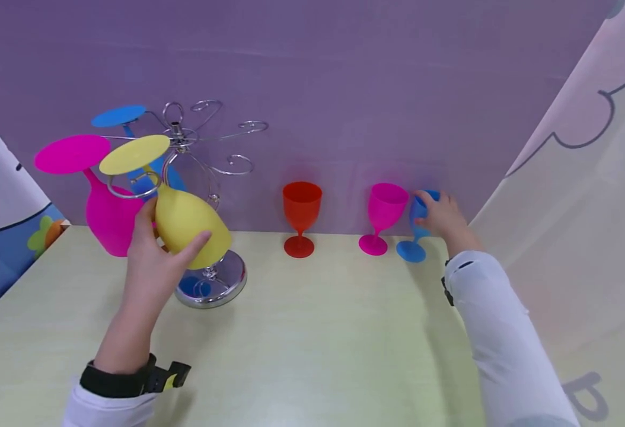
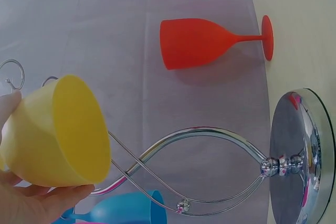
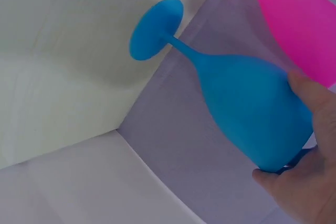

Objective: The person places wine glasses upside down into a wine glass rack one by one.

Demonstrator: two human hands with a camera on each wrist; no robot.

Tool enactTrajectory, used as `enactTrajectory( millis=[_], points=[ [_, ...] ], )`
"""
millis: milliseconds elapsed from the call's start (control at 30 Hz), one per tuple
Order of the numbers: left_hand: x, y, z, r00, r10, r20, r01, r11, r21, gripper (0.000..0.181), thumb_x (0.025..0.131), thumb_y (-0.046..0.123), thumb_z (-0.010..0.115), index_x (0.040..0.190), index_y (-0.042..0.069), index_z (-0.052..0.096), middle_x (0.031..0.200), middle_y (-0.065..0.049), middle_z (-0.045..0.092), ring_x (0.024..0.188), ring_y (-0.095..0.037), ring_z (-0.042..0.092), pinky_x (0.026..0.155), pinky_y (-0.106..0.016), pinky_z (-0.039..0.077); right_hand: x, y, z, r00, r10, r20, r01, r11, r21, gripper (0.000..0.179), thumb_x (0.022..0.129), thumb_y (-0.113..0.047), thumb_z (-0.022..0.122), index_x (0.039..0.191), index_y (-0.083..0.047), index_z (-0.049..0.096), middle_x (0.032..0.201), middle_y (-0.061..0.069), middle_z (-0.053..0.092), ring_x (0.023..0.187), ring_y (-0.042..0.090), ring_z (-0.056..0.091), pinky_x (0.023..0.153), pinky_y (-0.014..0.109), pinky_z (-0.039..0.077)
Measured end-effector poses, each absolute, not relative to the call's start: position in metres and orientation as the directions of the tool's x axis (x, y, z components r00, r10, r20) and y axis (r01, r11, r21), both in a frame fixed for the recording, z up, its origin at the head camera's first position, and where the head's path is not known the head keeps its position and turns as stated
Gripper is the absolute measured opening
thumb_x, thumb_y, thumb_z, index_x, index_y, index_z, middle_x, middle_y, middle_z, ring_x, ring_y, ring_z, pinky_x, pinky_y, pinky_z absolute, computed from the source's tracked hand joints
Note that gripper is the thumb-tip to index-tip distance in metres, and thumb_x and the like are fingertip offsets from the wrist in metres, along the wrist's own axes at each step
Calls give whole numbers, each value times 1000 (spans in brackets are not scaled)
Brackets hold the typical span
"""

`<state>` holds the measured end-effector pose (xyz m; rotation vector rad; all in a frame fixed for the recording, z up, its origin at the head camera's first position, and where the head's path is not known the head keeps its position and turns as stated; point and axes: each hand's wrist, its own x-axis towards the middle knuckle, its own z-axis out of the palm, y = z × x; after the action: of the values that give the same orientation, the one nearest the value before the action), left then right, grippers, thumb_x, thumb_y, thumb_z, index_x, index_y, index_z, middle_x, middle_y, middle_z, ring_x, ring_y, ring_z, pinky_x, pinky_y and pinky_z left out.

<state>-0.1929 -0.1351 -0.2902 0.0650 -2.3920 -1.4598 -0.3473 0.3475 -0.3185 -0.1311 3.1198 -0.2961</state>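
Note:
My left hand (image 1: pixel 152 261) holds a yellow goblet (image 1: pixel 192 225) by its bowl, foot upward and tilted, with a curled wire hook (image 1: pixel 115 191) of the chrome rack at its stem. In the left wrist view the goblet's mouth (image 2: pixel 84 129) faces toward the rack's round base (image 2: pixel 296 166). On the far right my right hand (image 1: pixel 443 218) grips a blue goblet (image 3: pixel 247 103) near the rim, thumb and fingers around the bowl. That goblet is foot down, leaning slightly, its foot (image 1: pixel 411 251) close over the table.
A magenta goblet (image 1: pixel 107 216) and another blue goblet (image 1: pixel 119 115) hang upside down on the rack's left side; bare wire hooks (image 1: pixel 240 163) spread rightward. A red goblet (image 1: pixel 302 204) and a magenta goblet (image 1: pixel 387 201) stand along the purple backdrop (image 1: pixel 344 107).

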Motion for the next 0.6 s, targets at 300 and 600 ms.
enactTrajectory(
  millis=[300,600],
  points=[
    [-191,-135,-291,-929,-245,276,129,485,865,92,80,46,65,145,17,8,142,-13,28,126,-32,31,91,-57,42,-348,343,-319,-997,-73,0,-73,990,-117,66,88,-24,58,141,-18,19,131,47,15,121,60,12,95,70,26],
    [-188,-134,-292,-928,-282,244,114,407,906,92,80,44,66,145,20,5,141,-8,27,125,-27,32,92,-51,44,-350,338,-313,-997,-73,-5,-73,993,-94,66,87,-24,60,140,-16,22,128,47,21,118,60,18,99,67,23]
  ],
)
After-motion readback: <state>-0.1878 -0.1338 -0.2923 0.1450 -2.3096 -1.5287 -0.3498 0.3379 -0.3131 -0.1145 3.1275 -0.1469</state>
